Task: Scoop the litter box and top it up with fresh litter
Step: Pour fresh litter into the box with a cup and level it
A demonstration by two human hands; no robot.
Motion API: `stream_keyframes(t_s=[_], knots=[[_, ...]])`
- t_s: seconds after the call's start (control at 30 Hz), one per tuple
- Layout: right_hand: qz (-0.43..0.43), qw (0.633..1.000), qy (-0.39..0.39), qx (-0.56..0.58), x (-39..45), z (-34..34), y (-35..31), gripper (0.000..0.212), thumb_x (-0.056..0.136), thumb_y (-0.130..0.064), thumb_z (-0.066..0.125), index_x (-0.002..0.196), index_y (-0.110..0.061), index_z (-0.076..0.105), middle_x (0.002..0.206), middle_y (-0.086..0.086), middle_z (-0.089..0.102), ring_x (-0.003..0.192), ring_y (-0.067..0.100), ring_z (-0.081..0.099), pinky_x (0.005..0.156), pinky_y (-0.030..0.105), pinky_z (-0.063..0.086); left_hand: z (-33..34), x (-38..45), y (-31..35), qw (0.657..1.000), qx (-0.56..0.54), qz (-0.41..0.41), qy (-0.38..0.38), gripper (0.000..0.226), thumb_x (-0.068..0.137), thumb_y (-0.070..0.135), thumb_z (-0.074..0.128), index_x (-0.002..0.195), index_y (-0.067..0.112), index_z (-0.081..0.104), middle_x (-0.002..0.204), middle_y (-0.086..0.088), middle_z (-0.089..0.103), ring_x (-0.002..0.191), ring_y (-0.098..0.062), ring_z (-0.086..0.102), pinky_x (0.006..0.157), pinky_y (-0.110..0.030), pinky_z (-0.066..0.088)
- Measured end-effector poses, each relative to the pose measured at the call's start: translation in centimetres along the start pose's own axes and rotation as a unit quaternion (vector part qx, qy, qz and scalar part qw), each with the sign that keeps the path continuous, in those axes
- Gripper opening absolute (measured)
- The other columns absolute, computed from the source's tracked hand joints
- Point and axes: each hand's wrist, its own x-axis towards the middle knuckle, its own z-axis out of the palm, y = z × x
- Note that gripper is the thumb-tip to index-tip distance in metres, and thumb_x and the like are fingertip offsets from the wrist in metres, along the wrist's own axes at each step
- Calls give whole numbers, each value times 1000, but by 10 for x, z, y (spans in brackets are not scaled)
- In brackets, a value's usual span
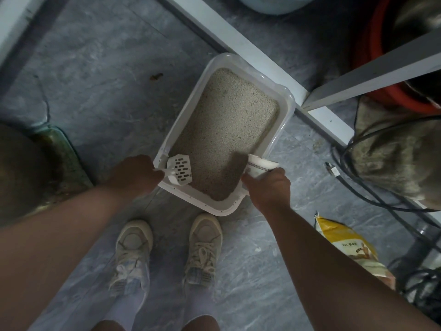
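white plastic litter box (285,120) on the grey marbled floor (100,91), centre of view, filled with pale beige litter (222,130) lying fairly level. left hand (133,174) at the box's 8 o'clock corner, fingers curled round the handle of a white slotted litter scoop (179,172), scoop head resting over the litter just inside the rim. right hand (268,188) at the box's 5 o'clock edge, gripping a white paper cup (260,166) tipped on its side, mouth toward the litter, touching the rim; inside of the cup not visible. pair of beige sneakers (167,249) at 6 o'clock, just short of the box. yellow litter bag (353,247) on the floor at 4 o'clock, apart from the box. black cables (358,177) at 3 o'clock. red bucket (393,91) at 2 o'clock, behind a white shelf frame (372,75).
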Motion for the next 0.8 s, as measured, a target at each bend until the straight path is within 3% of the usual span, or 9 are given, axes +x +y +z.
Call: stream_keyframes(t_s=[0.13, 0.33, 0.47, 0.67, 0.8], knots=[[-1, 999, -31, -18, -3, 4, 4, 73, 68, -56, 83, 114, -7, 52, 110, 10, 65, 98, 27, 68, 81, 34, 58, -1, 1, 0, 1000, -2, 1, -5, 26, 90, 43, 58, 94, 18, 63, 81, -1, 62, 72, -17, 59, 59, -29, 41], [-7, 1000, -9, -9, 1, -2, 0, 69, 75, -49, 82, 118, -5, 50, 116, 12, 64, 105, 30, 66, 80, 25, 48, 2, 4, -4, 1000, 3, 11, 1, 25, 88, 43, 58, 93, 19, 62, 81, -1, 62, 75, -19, 59, 64, -31, 45], [-15, 998, -48, -33, -6, 6, 5, 73, 71, -52, 84, 117, -5, 51, 114, 11, 64, 102, 29, 66, 80, 29, 54, 0, 4, -4, 1000, 8, 13, -1, 29, 88, 46, 58, 94, 18, 64, 84, -4, 65, 79, -23, 62, 69, -33, 49], [-24, 999, 1, -22, -2, 0, 1, 68, 76, -47, 82, 118, -3, 50, 117, 15, 65, 108, 32, 65, 82, 28, 48, 2, 7, -5, 1000, -1, 9, -13, 29, 87, 46, 58, 92, 18, 63, 81, -4, 66, 77, -23, 65, 73, -34, 54], [-23, 998, -40, -34, -8, 5, 7, 73, 72, -52, 83, 116, -4, 50, 113, 11, 65, 103, 30, 66, 78, 30, 53, 2, 7, -7, 1000, 1, 7, -4, 29, 88, 46, 58, 95, 19, 64, 88, -5, 67, 83, -25, 64, 71, -33, 49]])
